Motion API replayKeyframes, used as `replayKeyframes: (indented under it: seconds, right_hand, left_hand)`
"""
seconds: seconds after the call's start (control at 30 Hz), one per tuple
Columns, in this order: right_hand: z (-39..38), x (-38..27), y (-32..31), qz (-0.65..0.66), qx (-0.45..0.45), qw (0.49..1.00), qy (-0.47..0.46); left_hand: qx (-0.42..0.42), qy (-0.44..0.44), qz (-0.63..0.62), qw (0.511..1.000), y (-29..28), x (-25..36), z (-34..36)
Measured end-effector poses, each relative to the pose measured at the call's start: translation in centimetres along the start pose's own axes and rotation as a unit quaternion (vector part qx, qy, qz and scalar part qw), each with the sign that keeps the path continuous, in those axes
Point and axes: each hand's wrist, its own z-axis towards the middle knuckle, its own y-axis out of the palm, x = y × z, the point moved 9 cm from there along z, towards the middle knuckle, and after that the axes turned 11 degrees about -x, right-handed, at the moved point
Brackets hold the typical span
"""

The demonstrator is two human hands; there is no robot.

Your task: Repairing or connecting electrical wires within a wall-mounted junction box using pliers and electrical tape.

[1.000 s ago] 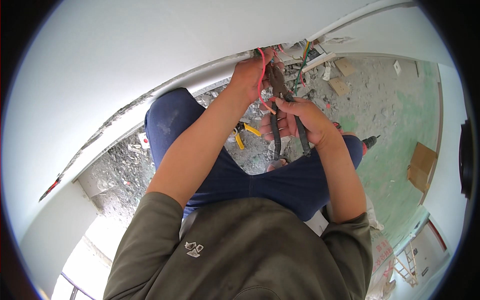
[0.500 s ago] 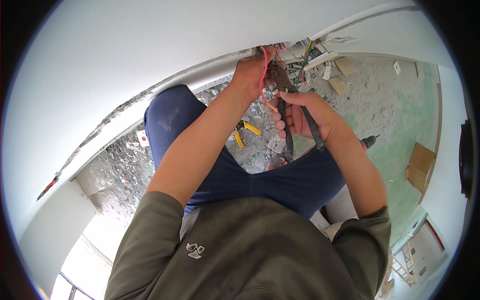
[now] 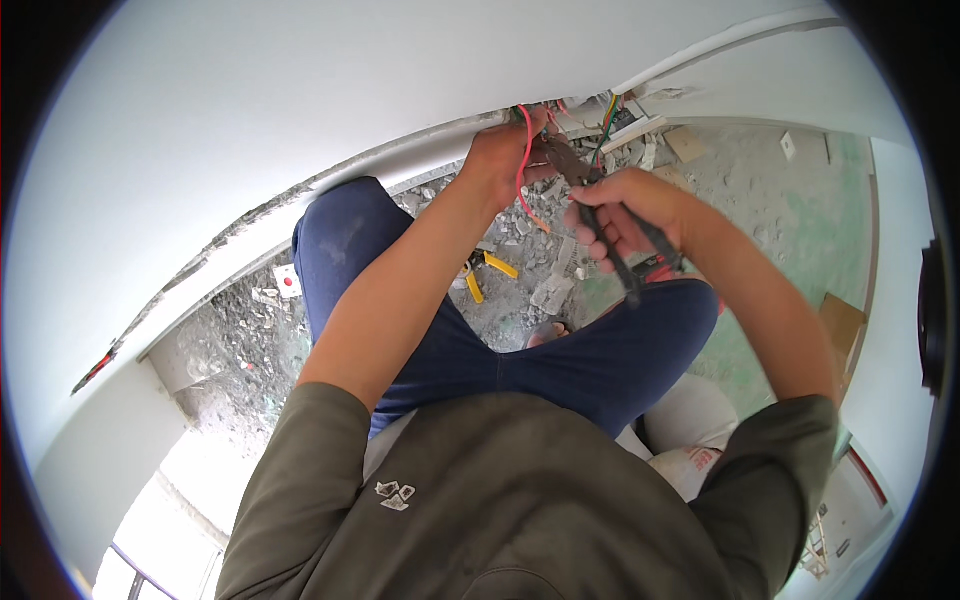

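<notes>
Down at the foot of the wall, my left hand (image 3: 500, 155) is closed around electrical wires at an opening; its fingertips are partly hidden. A red wire (image 3: 522, 170) with a bare copper end loops over this hand and hangs down. My right hand (image 3: 640, 215) grips a pair of dark-handled pliers (image 3: 572, 165), slightly blurred by motion. The pliers' jaws are beside my left fingers, pointing toward the wall; whether they bite on a wire I cannot tell. Right of the jaws, green, yellow and red wires (image 3: 606, 125) come out of the wall.
Yellow-handled pliers (image 3: 497, 265) lie on the rubble-strewn floor between my knees (image 3: 345, 225). A red-and-black tool (image 3: 655, 266) shows partly behind my right hand. Beige plates (image 3: 685, 143) and a cardboard piece (image 3: 842, 325) lie to the right. A white plate (image 3: 287, 281) sits at left.
My right hand and the pliers have shifted right, swinging the handles outward, and my right elbow has moved out. The left hand stays nearly in place.
</notes>
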Motion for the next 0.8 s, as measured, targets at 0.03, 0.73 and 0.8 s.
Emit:
replayKeyframes:
  seconds: [0.03,0.73,0.8]
  right_hand:
    - [0.6,0.9,-0.2,0.029,-0.031,0.999,-0.012]
    - [2.9,1.4,1.7,0.092,0.025,0.977,-0.193]
    - [2.9,1.4,2.4,0.138,-0.001,0.970,-0.200]
  left_hand:
    - [-0.007,0.000,-0.005,1.000,0.3,-0.2,0.0]
    - [0.008,0.000,0.019,1.000,0.0,-0.2,0.0]
    - [0.006,0.004,0.013,1.000,0.0,-0.3,0.0]
